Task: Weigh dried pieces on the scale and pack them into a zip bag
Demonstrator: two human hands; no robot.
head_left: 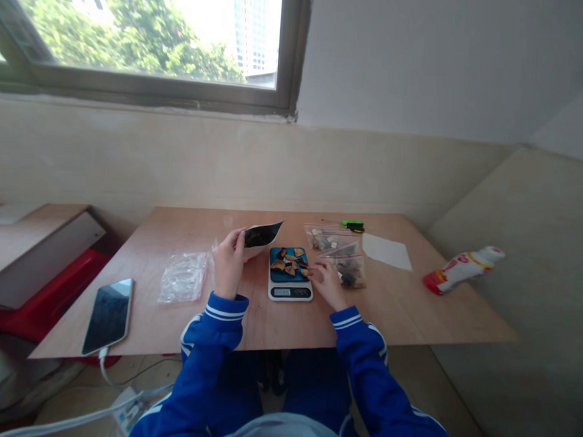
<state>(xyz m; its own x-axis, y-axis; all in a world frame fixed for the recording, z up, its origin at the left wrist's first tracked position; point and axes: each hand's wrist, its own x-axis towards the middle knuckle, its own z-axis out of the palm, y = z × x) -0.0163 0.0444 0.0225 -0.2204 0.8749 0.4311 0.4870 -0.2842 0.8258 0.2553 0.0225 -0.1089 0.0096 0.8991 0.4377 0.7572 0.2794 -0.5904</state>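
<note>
While left fingers [233, 242] pinch pouch [261, 235], right fingers [318, 270] touch chips [290, 262]

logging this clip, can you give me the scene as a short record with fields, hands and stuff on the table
left hand: holds a dark pouch raised above the table
right hand: fingertips at the right edge of the scale
scale load: brown pieces on its blue top
right of scale: clear zip bags
left side: crumpled clear bag, phone on a cable
right edge: white and red bottle lying down
surface: wooden table

matt wooden table [182, 329], glossy black pouch [262, 234], clear crinkled plastic bags [183, 277] (shiny), glossy phone [108, 315], white plastic scale [289, 291]
</note>
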